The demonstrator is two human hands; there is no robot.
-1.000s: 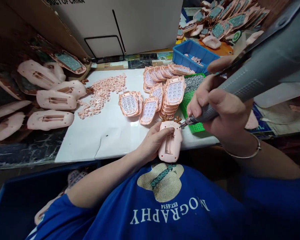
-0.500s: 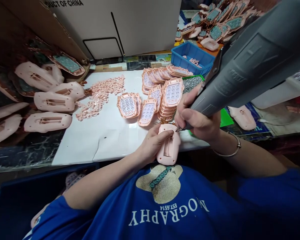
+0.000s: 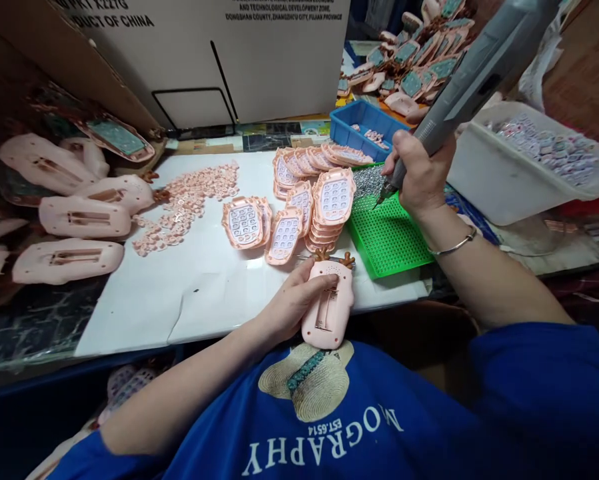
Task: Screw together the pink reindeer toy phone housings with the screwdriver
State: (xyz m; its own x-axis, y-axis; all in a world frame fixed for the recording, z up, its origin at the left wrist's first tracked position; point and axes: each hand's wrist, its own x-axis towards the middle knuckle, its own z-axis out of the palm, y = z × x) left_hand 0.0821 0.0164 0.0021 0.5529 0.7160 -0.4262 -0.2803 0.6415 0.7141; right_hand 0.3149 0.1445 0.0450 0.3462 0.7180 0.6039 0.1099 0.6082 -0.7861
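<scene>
My left hand (image 3: pixel 299 293) is closed around a pink toy phone (image 3: pixel 336 313) with brown antlers, back side up, its battery slot open to view. The thumb lies across the back near the speaker holes. My right hand (image 3: pixel 424 163) grips a grey electric screwdriver (image 3: pixel 454 100), its tip pointing down over the green perforated tray (image 3: pixel 394 233). Small silver screws (image 3: pixel 370 180) fill the far part of that tray. Beyond the toy phone stand stacked pink front shells (image 3: pixel 335 197) with keypads.
Small pink parts (image 3: pixel 189 203) are spread over the white board (image 3: pixel 134 313). Pink back shells (image 3: pixel 84 215) lie at the left. A blue bin (image 3: pixel 342 130), a white tub (image 3: pixel 504 167) of small pieces and a large carton (image 3: pixel 279 73) stand behind. More shells (image 3: pixel 419 60) are heaped at the back right.
My right hand has lifted the electric screwdriver off the toy phone and moved it up and right, over the tray of screws. The left hand keeps its hold on the toy phone.
</scene>
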